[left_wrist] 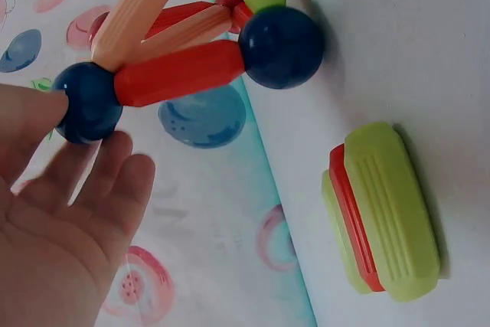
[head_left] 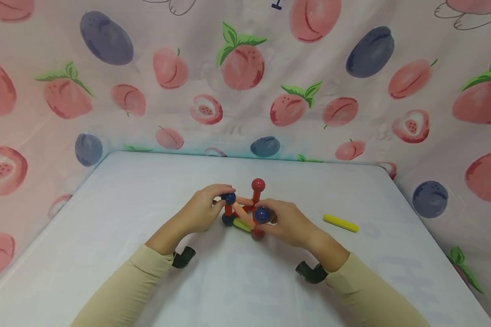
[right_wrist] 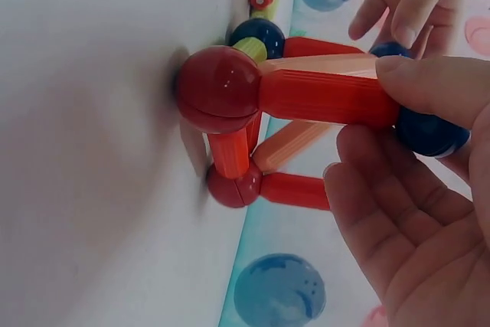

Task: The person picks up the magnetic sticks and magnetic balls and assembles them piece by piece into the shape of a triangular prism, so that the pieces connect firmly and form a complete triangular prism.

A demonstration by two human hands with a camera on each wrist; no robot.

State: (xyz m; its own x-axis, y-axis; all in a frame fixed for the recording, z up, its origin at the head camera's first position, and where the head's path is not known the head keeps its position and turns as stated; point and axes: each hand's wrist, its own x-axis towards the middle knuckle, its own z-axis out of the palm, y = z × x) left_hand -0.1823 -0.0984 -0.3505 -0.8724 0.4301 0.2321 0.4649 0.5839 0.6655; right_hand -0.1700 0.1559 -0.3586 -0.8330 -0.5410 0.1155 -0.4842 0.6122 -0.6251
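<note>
The frame (head_left: 242, 213) of balls and rods stood on the table (head_left: 167, 172), roughly midway between its left and right edges and well in from the far edge; the step in hand seemed to be steadying and seating the upper joints. The left hand (head_left: 202, 209) pinched the left blue ball (head_left: 228, 198) between thumb and fingers; the right hand (head_left: 288, 222) pinched the right blue ball (head_left: 263, 215), its thumb lying by the upper end of the red rod (right_wrist: 325, 97). One joint to each hand looked sound, with the low blue ball (left_wrist: 282, 47) and the near red ball (right_wrist: 222, 88) resting on the table below. Each upper ball was best kept square over its upright and pressed gently straight down, since a sideways push would probably twist a joint loose. The orange rod (left_wrist: 142, 13) slanted away from the left blue ball, so pulling the hands apart could have unseated it; small, matched movements suited better. The top red ball (head_left: 258, 185) stood toward the far edge, held by neither hand, and knuckles needed to clear it. The yellow rod (head_left: 341, 223) lay apart, toward the right edge, and loose rods (left_wrist: 390, 212) lay on the frame's left-edge side, where a low wrist might bump them.
</note>
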